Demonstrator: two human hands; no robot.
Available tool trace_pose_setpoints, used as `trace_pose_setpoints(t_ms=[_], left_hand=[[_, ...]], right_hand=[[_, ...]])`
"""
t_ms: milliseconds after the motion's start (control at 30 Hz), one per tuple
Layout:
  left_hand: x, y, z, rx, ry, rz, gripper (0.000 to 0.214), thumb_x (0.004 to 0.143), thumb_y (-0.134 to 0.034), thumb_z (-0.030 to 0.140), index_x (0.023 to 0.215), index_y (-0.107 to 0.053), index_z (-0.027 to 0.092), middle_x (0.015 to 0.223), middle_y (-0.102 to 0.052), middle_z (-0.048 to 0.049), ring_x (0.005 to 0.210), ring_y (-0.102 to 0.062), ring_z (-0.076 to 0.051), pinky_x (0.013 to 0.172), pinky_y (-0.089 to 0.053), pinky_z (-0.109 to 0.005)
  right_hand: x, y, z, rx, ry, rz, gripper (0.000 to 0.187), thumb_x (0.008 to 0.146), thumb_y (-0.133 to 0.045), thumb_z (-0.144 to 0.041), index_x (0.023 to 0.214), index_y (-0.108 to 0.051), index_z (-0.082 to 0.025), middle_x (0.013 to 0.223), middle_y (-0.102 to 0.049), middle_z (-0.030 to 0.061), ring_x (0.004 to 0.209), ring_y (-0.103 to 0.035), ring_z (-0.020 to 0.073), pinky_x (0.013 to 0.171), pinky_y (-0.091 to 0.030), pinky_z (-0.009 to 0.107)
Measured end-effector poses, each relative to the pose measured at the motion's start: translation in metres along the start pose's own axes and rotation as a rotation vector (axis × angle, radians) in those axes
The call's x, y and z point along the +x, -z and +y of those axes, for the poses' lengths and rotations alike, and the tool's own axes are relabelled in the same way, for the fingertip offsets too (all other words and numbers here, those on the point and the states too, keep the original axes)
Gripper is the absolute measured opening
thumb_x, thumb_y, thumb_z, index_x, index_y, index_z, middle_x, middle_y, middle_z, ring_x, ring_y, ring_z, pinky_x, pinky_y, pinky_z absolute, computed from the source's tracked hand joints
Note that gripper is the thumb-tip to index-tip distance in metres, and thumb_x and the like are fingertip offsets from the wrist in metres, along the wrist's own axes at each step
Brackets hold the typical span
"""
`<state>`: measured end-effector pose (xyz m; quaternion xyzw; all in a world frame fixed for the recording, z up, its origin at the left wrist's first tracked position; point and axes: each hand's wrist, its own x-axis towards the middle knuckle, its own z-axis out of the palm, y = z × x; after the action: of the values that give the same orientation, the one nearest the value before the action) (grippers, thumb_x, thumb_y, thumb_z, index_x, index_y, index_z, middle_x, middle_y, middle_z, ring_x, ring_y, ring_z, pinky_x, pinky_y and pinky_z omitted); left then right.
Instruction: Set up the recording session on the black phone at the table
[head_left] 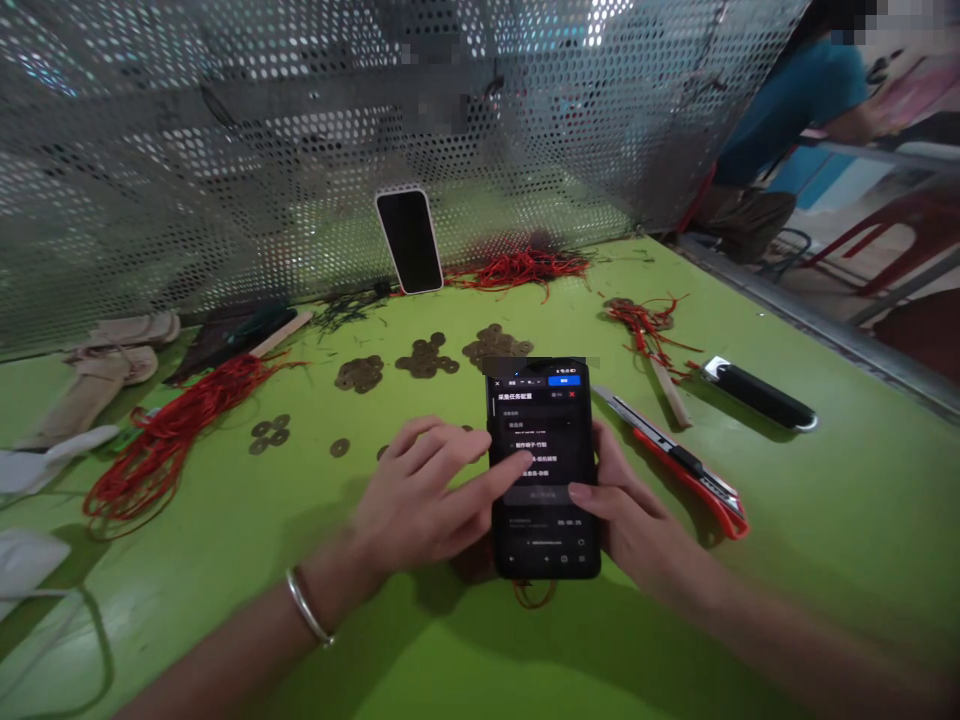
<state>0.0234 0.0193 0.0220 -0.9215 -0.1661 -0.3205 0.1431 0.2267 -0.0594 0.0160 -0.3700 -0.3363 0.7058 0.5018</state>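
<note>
My right hand [634,510] grips a black smartphone [544,470] from its right side, thumb resting on the lit screen. My left hand [420,495], with a silver bangle on the wrist, has its fingers spread and the index fingertip touching the screen's left part. The phone is held just above the green table [825,520], near its middle. Piles of round bronze coins [427,357] lie beyond the phone.
A red box cutter [679,463] lies right of the phone, a black lighter-like tool [761,393] farther right. Red string bundles [161,440] lie left and at the back. A second phone [409,241] leans on the perforated metal wall. Another person sits at the upper right.
</note>
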Motion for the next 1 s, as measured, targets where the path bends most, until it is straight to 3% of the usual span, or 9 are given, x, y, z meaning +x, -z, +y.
trace_pose_setpoints(t_ms=[167, 400, 600, 833, 1000], left_hand=[[-0.0008, -0.0032, -0.0002, 0.051, 0.104, 0.019, 0.043, 0.080, -0.050, 0.016, 0.124, -0.052, 0.018, 0.097, -0.054, -0.0057, 0.083, -0.049, -0.017, 0.078, -0.043, -0.034], [-0.0027, -0.0014, -0.0003, -0.034, -0.064, 0.030, 0.032, 0.084, -0.047, 0.020, 0.112, -0.059, 0.022, 0.095, -0.053, -0.0036, 0.084, -0.049, -0.017, 0.082, -0.041, -0.035], [-0.0012, -0.0036, -0.0004, 0.050, 0.110, 0.020, 0.041, 0.081, -0.050, 0.016, 0.122, -0.053, 0.019, 0.097, -0.053, -0.0052, 0.084, -0.048, -0.017, 0.079, -0.042, -0.034], [0.0016, 0.0021, 0.0008, -0.021, -0.069, 0.028, 0.030, 0.084, -0.047, 0.019, 0.110, -0.060, 0.022, 0.090, -0.054, -0.0023, 0.084, -0.049, -0.016, 0.083, -0.041, -0.034], [-0.0009, -0.0010, -0.0007, 0.026, 0.061, 0.033, 0.039, 0.081, -0.050, 0.017, 0.119, -0.055, 0.021, 0.094, -0.055, -0.0046, 0.084, -0.049, -0.017, 0.082, -0.043, -0.036]], right_hand=[[0.0001, -0.0022, -0.0024, -0.054, -0.008, 0.012, 0.048, 0.085, -0.058, -0.027, 0.124, -0.031, -0.035, 0.117, -0.058, 0.0008, 0.107, -0.055, 0.0250, 0.091, -0.045, 0.043], [-0.0003, 0.0002, 0.0020, 0.018, 0.004, 0.020, 0.056, 0.085, -0.059, -0.026, 0.130, -0.027, -0.035, 0.118, -0.059, 0.0008, 0.106, -0.057, 0.0248, 0.093, -0.044, 0.045], [-0.0019, -0.0025, -0.0036, -0.037, -0.012, -0.003, 0.050, 0.087, -0.057, -0.027, 0.127, -0.029, -0.036, 0.118, -0.057, -0.0005, 0.110, -0.054, 0.0239, 0.094, -0.043, 0.040], [-0.0016, 0.0003, 0.0015, 0.035, 0.005, 0.003, 0.055, 0.085, -0.060, -0.025, 0.128, -0.028, -0.036, 0.119, -0.059, -0.0009, 0.106, -0.057, 0.0224, 0.092, -0.045, 0.041], [-0.0011, 0.0001, 0.0011, 0.027, 0.004, -0.020, 0.050, 0.086, -0.059, -0.025, 0.126, -0.030, -0.036, 0.119, -0.058, -0.0017, 0.109, -0.056, 0.0215, 0.092, -0.045, 0.040]])
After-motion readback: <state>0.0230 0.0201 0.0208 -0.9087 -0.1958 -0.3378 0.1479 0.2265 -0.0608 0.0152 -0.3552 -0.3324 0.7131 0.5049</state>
